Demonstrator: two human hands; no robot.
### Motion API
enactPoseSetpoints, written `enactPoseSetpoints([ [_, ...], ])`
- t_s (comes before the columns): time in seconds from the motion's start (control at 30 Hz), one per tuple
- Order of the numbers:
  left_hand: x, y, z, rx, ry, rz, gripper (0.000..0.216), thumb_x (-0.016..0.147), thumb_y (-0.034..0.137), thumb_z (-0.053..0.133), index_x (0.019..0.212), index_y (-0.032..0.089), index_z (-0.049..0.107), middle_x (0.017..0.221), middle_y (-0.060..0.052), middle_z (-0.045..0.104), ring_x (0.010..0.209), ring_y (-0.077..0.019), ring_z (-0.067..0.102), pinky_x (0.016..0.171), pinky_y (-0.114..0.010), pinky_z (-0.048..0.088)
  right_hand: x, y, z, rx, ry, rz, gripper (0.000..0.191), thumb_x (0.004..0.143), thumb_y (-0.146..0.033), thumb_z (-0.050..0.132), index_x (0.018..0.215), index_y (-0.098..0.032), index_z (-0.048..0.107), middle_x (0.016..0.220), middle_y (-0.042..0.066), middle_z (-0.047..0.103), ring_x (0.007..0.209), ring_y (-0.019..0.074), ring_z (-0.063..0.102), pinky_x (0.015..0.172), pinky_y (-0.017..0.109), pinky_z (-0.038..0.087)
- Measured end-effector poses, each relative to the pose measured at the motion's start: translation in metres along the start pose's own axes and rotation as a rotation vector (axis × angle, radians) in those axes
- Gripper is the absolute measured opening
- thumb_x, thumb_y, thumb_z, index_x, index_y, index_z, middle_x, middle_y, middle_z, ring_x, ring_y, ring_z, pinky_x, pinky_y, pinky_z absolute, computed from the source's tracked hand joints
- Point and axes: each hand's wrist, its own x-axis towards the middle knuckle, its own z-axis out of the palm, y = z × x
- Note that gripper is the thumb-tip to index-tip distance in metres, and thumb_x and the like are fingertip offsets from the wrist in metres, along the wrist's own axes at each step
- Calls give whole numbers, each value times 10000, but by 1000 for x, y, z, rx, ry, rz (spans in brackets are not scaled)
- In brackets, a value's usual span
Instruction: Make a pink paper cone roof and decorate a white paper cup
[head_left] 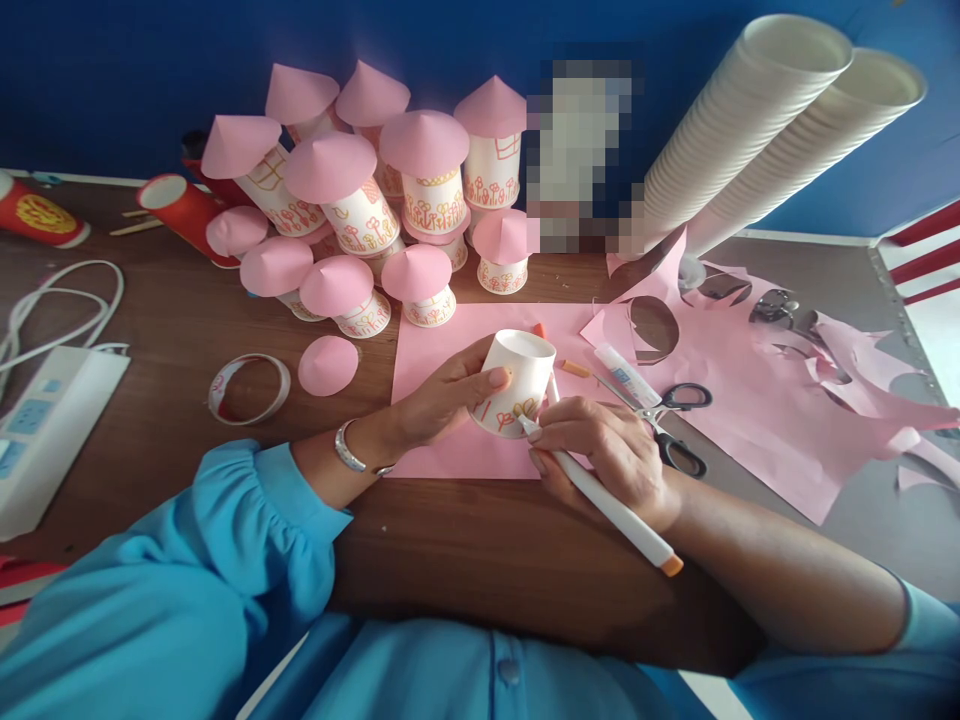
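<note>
My left hand (450, 390) is closed round a white paper cup (525, 365), its thumb across the near side. The cup tilts above a pink paper sheet (442, 450), and red and orange flower drawings show low on its wall. In my right hand (600, 450) is a white marker (619, 510) with an orange end, its tip at the yellow-orange flower on the cup. A second pen lies partly hidden behind that hand. Just right of it are scissors (660, 410) with black handles and an orange marker cap (576, 369).
Behind stand several decorated cups (435, 200) with pink cone roofs. Tall stacks of paper cups (735, 130) lean at the back right, above cut pink paper scraps (757, 420). At left are a tape roll (281, 390), a loose pink cone (328, 366) and a power strip (67, 420).
</note>
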Motion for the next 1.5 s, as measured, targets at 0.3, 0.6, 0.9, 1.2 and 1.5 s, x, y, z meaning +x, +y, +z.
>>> enactPoseSetpoints([
  [0.3, 1, 4, 2, -65, 6, -9, 452, 968, 544, 631, 1181, 153, 704, 1029, -139, 752, 929, -253, 722, 752, -334, 543, -1, 2, -1, -31, 0, 6, 191, 901, -75, 614, 1018, -224, 588, 762, -4, 692, 650, 151, 709, 538, 250, 548],
  [0.6, 1, 5, 2, -64, 49, -12, 471, 945, 561, 651, 1146, 139, 711, 1006, -130, 741, 849, -220, 692, 742, -341, 540, 0, 3, -1, -39, 20, 7, 172, 906, -64, 610, 999, -205, 580, 756, 10, 665, 635, 141, 686, 549, 237, 549],
  [0.9, 1, 5, 2, -88, 51, -10, 537, 934, 568, 660, 1258, 140, 684, 1019, -130, 747, 880, -241, 702, 787, -364, 553, 0, 3, 0, 8, 34, 17, 210, 878, -47, 617, 1011, -207, 587, 755, 1, 651, 624, 150, 670, 534, 248, 537],
  [1.2, 1, 1, -2, -271, 207, -45, 441, 987, 430, 614, 1354, 190, 656, 1249, -116, 724, 1089, -262, 693, 906, -393, 562, 1, 3, -5, 85, 64, -8, 186, 929, -97, 615, 1073, -200, 558, 800, 21, 656, 691, 158, 687, 578, 256, 576],
  [1.5, 2, 1, 0, -207, 144, -45, 593, 863, 620, 728, 1258, 179, 698, 1195, -142, 757, 1122, -319, 706, 903, -417, 565, -6, 4, 3, 133, -46, -6, 143, 964, -149, 632, 1090, -196, 586, 876, 61, 707, 785, 189, 730, 665, 309, 624],
])
